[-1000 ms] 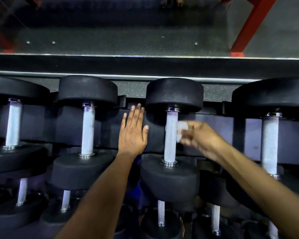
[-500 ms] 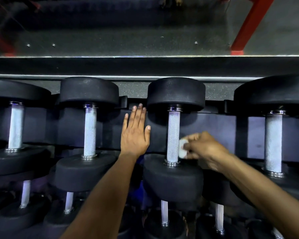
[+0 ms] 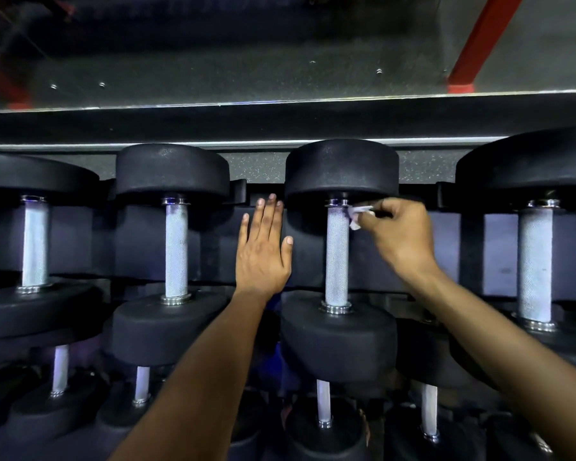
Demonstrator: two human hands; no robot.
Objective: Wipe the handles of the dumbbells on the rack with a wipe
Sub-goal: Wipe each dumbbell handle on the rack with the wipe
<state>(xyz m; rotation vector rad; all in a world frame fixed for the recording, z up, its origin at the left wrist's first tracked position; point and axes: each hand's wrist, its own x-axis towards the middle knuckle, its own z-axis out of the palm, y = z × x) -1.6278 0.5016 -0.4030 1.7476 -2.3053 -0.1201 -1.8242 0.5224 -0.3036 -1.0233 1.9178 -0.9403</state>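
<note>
The wipe (image 3: 358, 216) sits just right of centre in the frame, pinched in the fingertips of your right hand (image 3: 398, 236) and pressed against the top of the knurled handle (image 3: 336, 257) of the centre dumbbell, just under its upper head (image 3: 341, 173). Your left hand (image 3: 263, 254) lies flat on the rack (image 3: 140, 244) left of it, fingers straight and nearly together, thumb apart.
</note>
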